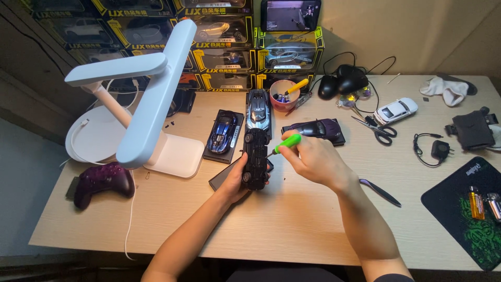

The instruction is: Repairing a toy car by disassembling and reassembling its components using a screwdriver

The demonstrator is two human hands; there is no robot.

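My left hand (236, 177) grips a black model car (255, 156), held upside down with its underside and wheels facing up, just above the wooden desk (292, 219). My right hand (313, 159) holds a small screwdriver with a green handle (288, 142), its tip pointing at the car's underside near the middle. A dark flat base plate (222, 180) lies under the car, mostly hidden by my left hand.
A white desk lamp (151, 89) stands at left, with a purple game controller (103, 181) below it. Blue (223, 130), silver-blue (258, 109), purple (315, 129) and white (396, 109) model cars sit behind. Scissors (378, 128), a pink cup (284, 95), a mouse pad (469, 209) and stacked boxes are around.
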